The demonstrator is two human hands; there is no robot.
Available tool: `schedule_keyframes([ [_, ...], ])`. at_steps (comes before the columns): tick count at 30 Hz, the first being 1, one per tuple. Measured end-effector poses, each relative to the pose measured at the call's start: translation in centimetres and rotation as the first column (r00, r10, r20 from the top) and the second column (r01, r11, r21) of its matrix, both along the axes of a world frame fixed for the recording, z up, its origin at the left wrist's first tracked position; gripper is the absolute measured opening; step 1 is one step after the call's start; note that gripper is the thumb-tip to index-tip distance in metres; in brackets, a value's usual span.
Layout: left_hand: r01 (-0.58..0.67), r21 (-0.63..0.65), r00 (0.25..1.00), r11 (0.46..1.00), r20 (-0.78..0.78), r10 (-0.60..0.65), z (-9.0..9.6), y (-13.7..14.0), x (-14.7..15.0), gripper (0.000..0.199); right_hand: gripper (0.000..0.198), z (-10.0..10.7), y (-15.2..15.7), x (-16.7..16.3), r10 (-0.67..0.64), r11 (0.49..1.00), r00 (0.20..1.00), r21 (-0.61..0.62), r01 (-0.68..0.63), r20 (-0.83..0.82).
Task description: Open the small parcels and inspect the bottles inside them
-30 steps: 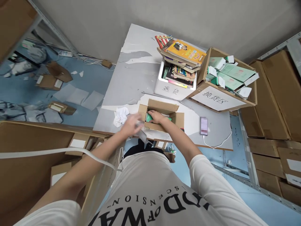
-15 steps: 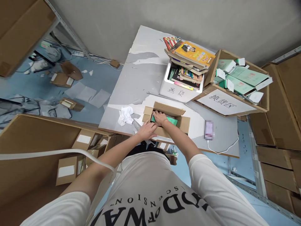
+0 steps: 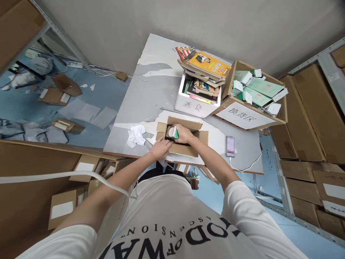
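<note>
A small open cardboard box point(image 3: 184, 150) stands near the table's front edge with its flaps spread. My right hand point(image 3: 183, 134) is closed round a green and white carton point(image 3: 173, 132), which is tilted up at the box's left end, its white end facing up. Much of the carton is hidden behind my fingers and the box wall. At the box's near left corner, my left hand point(image 3: 161, 148) grips the edge, its fingertips partly hidden. Crumpled white paper point(image 3: 136, 135) lies to the left of that hand.
Behind the box stand a white bin point(image 3: 197, 108) piled with books point(image 3: 208, 64) and a larger carton point(image 3: 242, 117) full of green boxes. A phone point(image 3: 230, 146) on a cable lies to the right. A big cardboard container point(image 3: 24, 172) and shelving point(image 3: 320, 68) flank the table point(image 3: 159, 86).
The green carton, lying in the box before, is now tipped upright in my right hand. My left hand stays at the box's corner. The whole view has shifted slightly.
</note>
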State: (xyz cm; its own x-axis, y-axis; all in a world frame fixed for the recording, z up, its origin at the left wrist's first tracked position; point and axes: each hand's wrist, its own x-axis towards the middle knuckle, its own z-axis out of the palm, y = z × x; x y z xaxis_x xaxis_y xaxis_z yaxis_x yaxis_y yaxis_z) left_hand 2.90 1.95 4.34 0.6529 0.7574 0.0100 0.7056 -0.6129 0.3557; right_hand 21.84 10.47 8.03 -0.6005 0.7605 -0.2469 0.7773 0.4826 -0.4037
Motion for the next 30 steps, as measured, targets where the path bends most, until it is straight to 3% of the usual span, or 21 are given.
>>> schedule_keyframes([
  [4, -0.064, 0.098, 0.992, 0.993, -0.1, 0.074, -0.2, 0.8, 0.4, 0.03, 0.075, 2.5, -0.7, 2.8, -0.127, 0.985, 0.945, 0.077, 0.157, -0.302],
  [9, -0.1, 0.147, 0.994, 0.984, -0.04, 0.106, -0.4, 3.3, 1.0, 0.032, 0.075, 7.0, -1.4, 5.4, -0.174, 0.907, 0.764, 0.201, 0.37, -0.621],
  [13, -0.129, 0.168, 0.987, 0.977, -0.074, 0.142, -0.7, 6.2, 0.9, 0.035, 0.081, 11.0, -3.0, 8.0, -0.121, 0.799, 0.659, 0.321, 0.508, -0.742],
  [16, -0.205, 0.181, 0.96, 0.962, -0.152, 0.233, -0.8, 8.4, 0.3, 0.035, 0.085, 12.0, -5.7, 9.5, -0.089, 0.758, 0.615, 0.347, 0.552, -0.783],
  [19, -0.279, 0.146, 0.941, 0.949, -0.155, 0.301, -0.6, 9.9, -0.1, 0.034, 0.086, 10.1, -8.9, 9.5, -0.116, 0.799, 0.581, 0.271, 0.536, -0.806],
  [21, -0.277, 0.132, 0.946, 0.952, -0.138, 0.294, -0.1, 10.2, -0.1, 0.032, 0.085, 7.5, -10.5, 8.8, -0.196, 0.828, 0.582, 0.185, 0.529, -0.789],
  [23, -0.251, 0.145, 0.955, 0.957, -0.125, 0.269, 0.5, 10.0, 0.0, 0.046, 0.081, 4.6, -11.4, 7.7, -0.278, 0.851, 0.61, 0.104, 0.514, -0.742],
  [27, -0.225, 0.146, 0.966, 0.963, -0.094, 0.24, 2.1, 8.2, -0.3, 0.082, 0.073, -0.1, -11.0, 6.1, -0.326, 0.901, 0.679, 0.0, 0.433, -0.658],
  [30, -0.208, 0.124, 0.978, 0.97, 0.027, 0.206, 3.3, 5.8, -0.6, 0.083, 0.072, -1.9, -10.0, 5.7, -0.342, 0.911, 0.694, -0.044, 0.41, -0.633],
])
